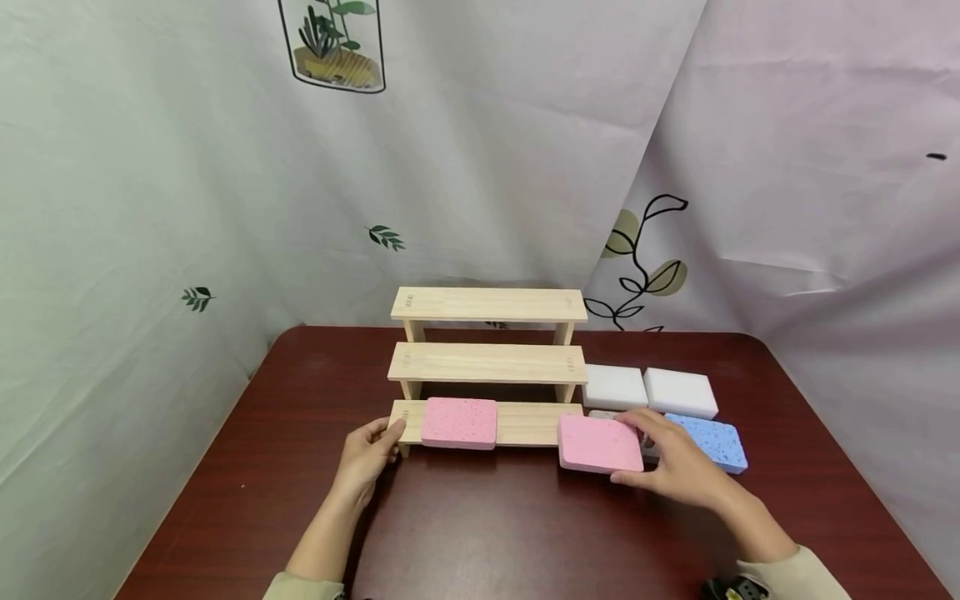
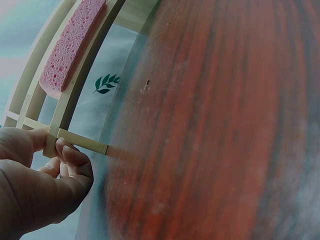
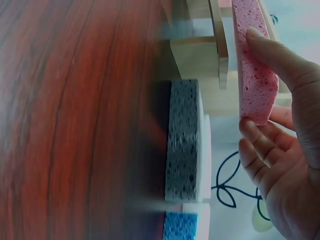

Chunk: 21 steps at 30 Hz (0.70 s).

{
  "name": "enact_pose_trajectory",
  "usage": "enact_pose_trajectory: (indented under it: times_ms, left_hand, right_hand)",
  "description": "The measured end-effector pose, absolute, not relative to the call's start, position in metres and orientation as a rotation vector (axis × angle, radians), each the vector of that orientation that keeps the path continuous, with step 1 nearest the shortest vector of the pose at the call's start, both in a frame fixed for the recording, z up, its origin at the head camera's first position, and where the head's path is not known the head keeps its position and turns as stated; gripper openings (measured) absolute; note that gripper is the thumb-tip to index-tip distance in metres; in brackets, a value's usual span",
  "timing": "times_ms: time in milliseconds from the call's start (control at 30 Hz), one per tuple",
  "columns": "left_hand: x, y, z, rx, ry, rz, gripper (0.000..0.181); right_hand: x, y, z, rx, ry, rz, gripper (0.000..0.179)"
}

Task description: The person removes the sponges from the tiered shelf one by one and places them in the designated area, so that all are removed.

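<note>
My right hand (image 1: 675, 462) grips a pink sponge (image 1: 600, 444) by its right end, thumb on the near edge. In the right wrist view this sponge (image 3: 252, 65) is raised above the table, beside the end of the wooden rack. My left hand (image 1: 363, 461) pinches the left end of the rack's lowest board (image 1: 528, 423) between thumb and fingers, as the left wrist view also shows. Another pink sponge (image 1: 459, 422) lies flat on that board, left of its middle.
The three-step wooden rack's middle board (image 1: 487, 362) and top board (image 1: 487, 304) are bare. Right of it lie two white sponges (image 1: 681, 393), a blue sponge (image 1: 708, 442) and a grey sponge (image 3: 182, 145). A printed cloth (image 1: 495, 183) hangs behind the dark red table (image 1: 487, 533).
</note>
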<state>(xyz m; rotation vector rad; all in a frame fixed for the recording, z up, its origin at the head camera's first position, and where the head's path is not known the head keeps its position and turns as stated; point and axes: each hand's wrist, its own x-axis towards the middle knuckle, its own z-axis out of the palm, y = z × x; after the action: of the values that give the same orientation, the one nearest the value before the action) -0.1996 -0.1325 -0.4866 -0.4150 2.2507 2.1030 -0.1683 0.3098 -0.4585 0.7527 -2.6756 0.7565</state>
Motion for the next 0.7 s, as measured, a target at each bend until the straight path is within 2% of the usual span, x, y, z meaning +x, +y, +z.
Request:
enact_pose_trajectory:
  times_ms: [700]
  left_hand:
    - [-0.199,-0.133,-0.485,-0.407,2.266,2.087,0.041]
  right_hand:
    - [-0.152,0.339,-0.463,0.763,-2.663,0.743,0.073]
